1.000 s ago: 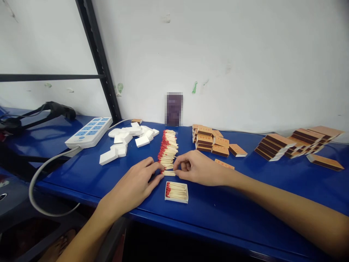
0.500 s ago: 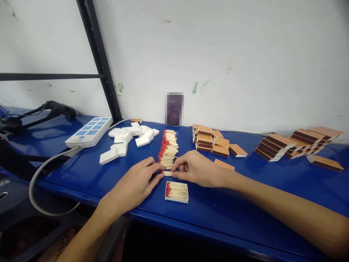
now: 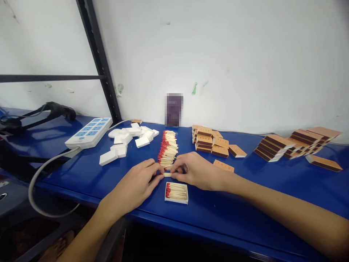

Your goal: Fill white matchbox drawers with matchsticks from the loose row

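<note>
Two hands pinch a little bunch of matches on a blue table.
Nearest the table edge sits a small white tray with matches lying in it, red tips to the left. Just behind it, the left hand and the right hand come together, fingers curled in, and squeeze a little bunch of matches from both ends, low on the table. The bunch lies at the near end of a long row of matches. Farther back are white trays on the left and orange boxes on the right.
</note>
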